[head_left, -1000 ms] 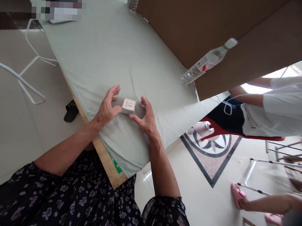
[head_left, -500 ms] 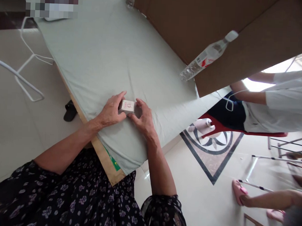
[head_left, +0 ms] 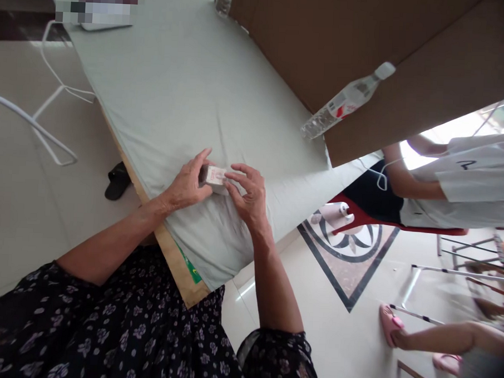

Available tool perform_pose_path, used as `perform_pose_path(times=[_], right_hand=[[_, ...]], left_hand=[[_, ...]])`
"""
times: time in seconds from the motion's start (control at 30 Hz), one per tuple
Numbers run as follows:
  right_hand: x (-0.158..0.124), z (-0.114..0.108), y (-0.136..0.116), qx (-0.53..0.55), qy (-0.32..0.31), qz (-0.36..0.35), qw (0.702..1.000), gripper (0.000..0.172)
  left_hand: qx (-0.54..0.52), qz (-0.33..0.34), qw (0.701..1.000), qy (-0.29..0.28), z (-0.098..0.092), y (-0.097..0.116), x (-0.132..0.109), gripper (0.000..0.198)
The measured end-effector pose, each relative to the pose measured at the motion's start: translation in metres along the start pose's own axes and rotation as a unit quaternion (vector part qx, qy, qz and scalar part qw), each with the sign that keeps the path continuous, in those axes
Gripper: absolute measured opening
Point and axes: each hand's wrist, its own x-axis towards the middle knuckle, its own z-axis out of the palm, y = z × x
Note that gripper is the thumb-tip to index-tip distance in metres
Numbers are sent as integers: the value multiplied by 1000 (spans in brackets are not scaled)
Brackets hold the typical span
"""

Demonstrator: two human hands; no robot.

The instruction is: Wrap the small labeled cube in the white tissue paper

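Note:
A small white box (head_left: 216,175) with red print on its top face lies low over the cloth near the table's front corner. My left hand (head_left: 189,182) is curved round its left end, thumb along the near side and fingers on the far side. At the right end, my right hand (head_left: 250,194) has its thumb and one finger drawn close together against the box, while the other fingers are raised and spread. Contact at the fingertips is partly hidden.
Pale cloth covers the table (head_left: 164,85). A large cardboard sheet (head_left: 291,51) stands at the back right, with a clear plastic bottle (head_left: 347,101) by it. A person in a white shirt (head_left: 465,181) sits beyond. A white wire rack (head_left: 62,86) is at the left.
My right hand has shifted slightly right and lifted, its fingers now at the box's right end instead of round its sides. The box has turned slightly; my left hand stays beside it.

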Motion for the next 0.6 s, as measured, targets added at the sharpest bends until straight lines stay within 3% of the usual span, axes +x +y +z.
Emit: perform_pose_path(times=[0.13, 0.27, 0.43, 0.6], right_hand=[[20, -7, -9, -81, -77, -61, 992, 12], [31, -7, -15, -165, -109, -130, 972, 21], [42, -3, -11, -206, -55, -126, 969, 28], [72, -7, 9, -179, -1, -95, 979, 28]], left_hand=[[30, 3, 1000, 1, 1, 6, 0, 96], [49, 18, 999, 3, 0, 10, -2, 93], [71, 78, 994, 10, 3, 7, -3, 90], [58, 129, 990, 10, 4, 7, -1, 92]])
